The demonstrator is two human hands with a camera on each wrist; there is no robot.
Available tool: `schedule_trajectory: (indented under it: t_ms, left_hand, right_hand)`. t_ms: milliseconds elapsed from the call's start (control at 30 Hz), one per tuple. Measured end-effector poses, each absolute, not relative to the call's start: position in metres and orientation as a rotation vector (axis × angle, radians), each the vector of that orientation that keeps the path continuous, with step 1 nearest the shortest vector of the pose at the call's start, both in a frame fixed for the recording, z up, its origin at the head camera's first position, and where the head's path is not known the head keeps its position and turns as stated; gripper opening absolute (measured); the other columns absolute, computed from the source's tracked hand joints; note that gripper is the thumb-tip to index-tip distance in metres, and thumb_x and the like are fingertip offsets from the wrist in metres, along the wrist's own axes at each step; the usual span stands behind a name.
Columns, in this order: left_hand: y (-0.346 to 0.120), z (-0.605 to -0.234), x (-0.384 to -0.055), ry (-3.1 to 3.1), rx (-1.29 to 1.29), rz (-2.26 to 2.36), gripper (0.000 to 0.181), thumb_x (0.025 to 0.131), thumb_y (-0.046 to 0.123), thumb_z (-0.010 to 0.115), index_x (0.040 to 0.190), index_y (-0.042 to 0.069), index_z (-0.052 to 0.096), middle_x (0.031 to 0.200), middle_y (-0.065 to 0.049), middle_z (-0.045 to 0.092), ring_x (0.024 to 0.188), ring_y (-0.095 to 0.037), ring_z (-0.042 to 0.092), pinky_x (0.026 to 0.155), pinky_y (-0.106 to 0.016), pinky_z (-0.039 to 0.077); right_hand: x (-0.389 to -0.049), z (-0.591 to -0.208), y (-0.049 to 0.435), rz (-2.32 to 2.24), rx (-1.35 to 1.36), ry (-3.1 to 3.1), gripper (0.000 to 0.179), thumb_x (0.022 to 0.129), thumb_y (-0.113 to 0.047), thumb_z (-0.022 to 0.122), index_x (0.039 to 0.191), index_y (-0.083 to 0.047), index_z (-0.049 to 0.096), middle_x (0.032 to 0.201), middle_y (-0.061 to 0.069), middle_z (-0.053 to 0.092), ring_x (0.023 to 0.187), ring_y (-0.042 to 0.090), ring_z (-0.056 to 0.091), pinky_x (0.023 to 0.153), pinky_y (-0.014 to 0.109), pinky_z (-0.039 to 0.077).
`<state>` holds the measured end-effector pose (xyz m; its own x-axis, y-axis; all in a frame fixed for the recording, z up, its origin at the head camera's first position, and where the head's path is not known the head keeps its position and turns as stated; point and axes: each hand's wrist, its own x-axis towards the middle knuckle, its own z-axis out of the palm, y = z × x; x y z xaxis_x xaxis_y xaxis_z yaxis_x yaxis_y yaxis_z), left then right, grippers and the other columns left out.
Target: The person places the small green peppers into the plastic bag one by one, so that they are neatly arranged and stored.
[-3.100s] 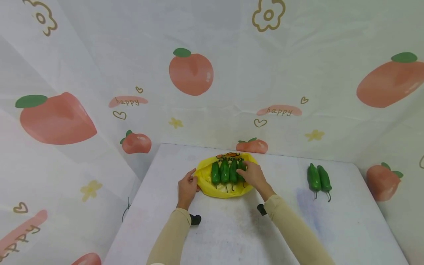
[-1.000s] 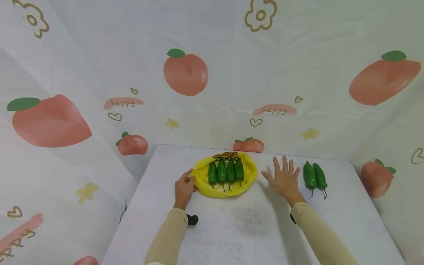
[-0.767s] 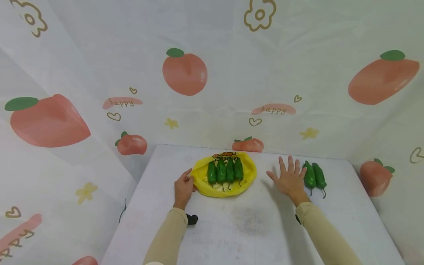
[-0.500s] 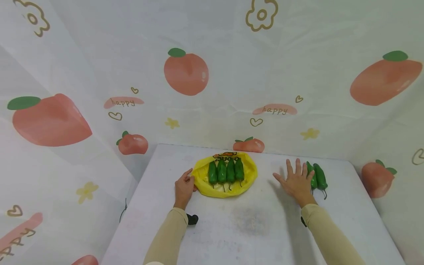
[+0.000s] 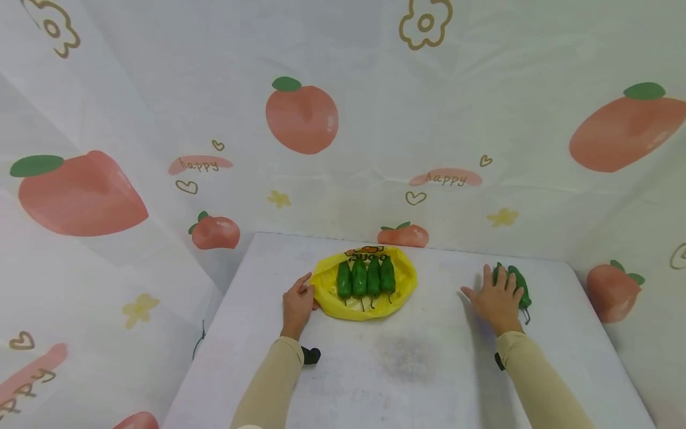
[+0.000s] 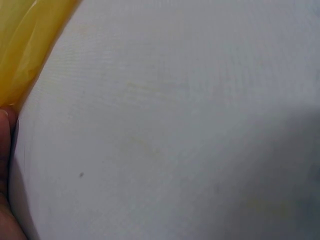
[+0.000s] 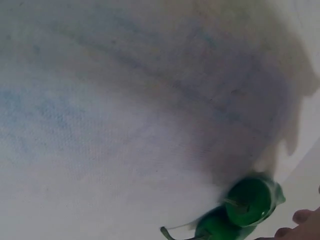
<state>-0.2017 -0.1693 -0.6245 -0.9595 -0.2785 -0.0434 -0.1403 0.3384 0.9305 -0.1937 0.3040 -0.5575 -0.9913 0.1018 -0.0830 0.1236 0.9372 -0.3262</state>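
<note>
In the head view, a yellow plastic bag (image 5: 354, 311) lies opened out on the white table, with several green chili peppers (image 5: 359, 279) side by side inside it. My left hand (image 5: 298, 304) pinches the bag's left edge; the left wrist view shows a fingertip (image 6: 9, 115) against the yellow plastic. At the right, my right hand (image 5: 495, 302) hovers with spread fingers over two more green peppers, partly covering them. The right one (image 5: 522, 289) shows beside the fingers. In the right wrist view, both peppers (image 7: 248, 201) lie close together near the fingertips.
The white table (image 5: 429, 381) meets a backdrop sheet (image 5: 370, 107) printed with fruit, flowers and words. Black wrist-worn devices (image 5: 311, 356) show by both sleeves. A thin dark cord (image 5: 199, 339) hangs by the table's left edge.
My right hand has left a pepper inside the bag, moved right with fingers spread, and now overlaps the two peppers on the table. My left hand stays at the bag's edge.
</note>
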Motion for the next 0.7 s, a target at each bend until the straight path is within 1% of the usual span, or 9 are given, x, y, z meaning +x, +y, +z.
schedule_trajectory:
  t_ms: [100, 167, 233, 333, 433, 600, 700]
  left_hand:
    - [-0.170, -0.624, -0.202, -2.467, 0.385, -1.703, 0.042, 0.099, 0.022, 0.058, 0.141, 0.026, 0.063, 0.082, -0.007, 0.067, 0.055, -0.017, 0.064, 0.057, -0.026, 0.058]
    - [-0.170, -0.625, -0.202, -2.462, 0.384, -1.712, 0.042, 0.099, 0.022, 0.058, 0.141, 0.026, 0.063, 0.082, -0.008, 0.067, 0.055, -0.016, 0.064, 0.057, -0.027, 0.058]
    - [-0.170, -0.625, -0.203, -2.455, 0.377, -1.720, 0.042, 0.099, 0.022, 0.058, 0.140, 0.026, 0.063, 0.084, -0.008, 0.068, 0.055, -0.016, 0.064, 0.057, -0.027, 0.059]
    - [-0.170, -0.626, -0.204, -2.447, 0.370, -1.728, 0.043, 0.098, 0.022, 0.058, 0.140, 0.025, 0.064, 0.084, -0.008, 0.069, 0.055, -0.017, 0.064, 0.057, -0.027, 0.059]
    - [-0.170, -0.626, -0.204, -2.447, 0.371, -1.732, 0.043, 0.098, 0.021, 0.058, 0.140, 0.025, 0.064, 0.084, -0.008, 0.069, 0.055, -0.017, 0.064, 0.057, -0.027, 0.059]
    - [-0.169, -0.624, -0.203, -2.444, 0.385, -1.739, 0.043, 0.098, 0.020, 0.058, 0.140, 0.025, 0.064, 0.085, -0.008, 0.068, 0.056, -0.016, 0.064, 0.058, -0.027, 0.059]
    - [-0.169, -0.624, -0.202, -2.445, 0.391, -1.738, 0.044, 0.098, 0.019, 0.057, 0.141, 0.024, 0.063, 0.089, -0.008, 0.071, 0.056, -0.016, 0.064, 0.058, -0.026, 0.059]
  right_hand:
    - [-0.193, -0.559, 0.306, -0.483, 0.174, 3.048, 0.092, 0.101, -0.047, 0.057, 0.157, 0.011, 0.014, 0.155, 0.049, 0.006, 0.142, 0.072, 0.006, 0.111, 0.084, 0.012]
    - [-0.193, -0.560, 0.308, -0.470, 0.177, 3.062, 0.091, 0.101, -0.043, 0.058, 0.155, 0.015, 0.014, 0.152, 0.053, 0.007, 0.139, 0.074, 0.011, 0.110, 0.082, 0.019]
    - [-0.194, -0.560, 0.309, -0.489, 0.209, 3.056, 0.089, 0.101, -0.037, 0.059, 0.155, 0.017, 0.012, 0.150, 0.055, 0.007, 0.137, 0.075, 0.013, 0.108, 0.081, 0.025]
    - [-0.199, -0.561, 0.314, -0.529, 0.283, 3.010, 0.089, 0.101, -0.032, 0.059, 0.155, 0.017, 0.006, 0.148, 0.057, 0.004, 0.133, 0.076, 0.015, 0.104, 0.080, 0.031]
    - [-0.204, -0.564, 0.320, -0.574, 0.345, 2.968, 0.087, 0.102, -0.029, 0.057, 0.155, 0.016, 0.004, 0.148, 0.056, 0.006, 0.132, 0.076, 0.016, 0.102, 0.080, 0.031]
    - [-0.208, -0.566, 0.326, -0.645, 0.385, 2.977, 0.077, 0.103, -0.022, 0.054, 0.153, 0.018, 0.010, 0.143, 0.057, 0.017, 0.128, 0.075, 0.021, 0.100, 0.079, 0.033]
    - [-0.210, -0.564, 0.328, -0.676, 0.403, 2.968, 0.074, 0.103, -0.017, 0.053, 0.151, 0.021, 0.012, 0.142, 0.057, 0.020, 0.130, 0.073, 0.023, 0.106, 0.076, 0.029]
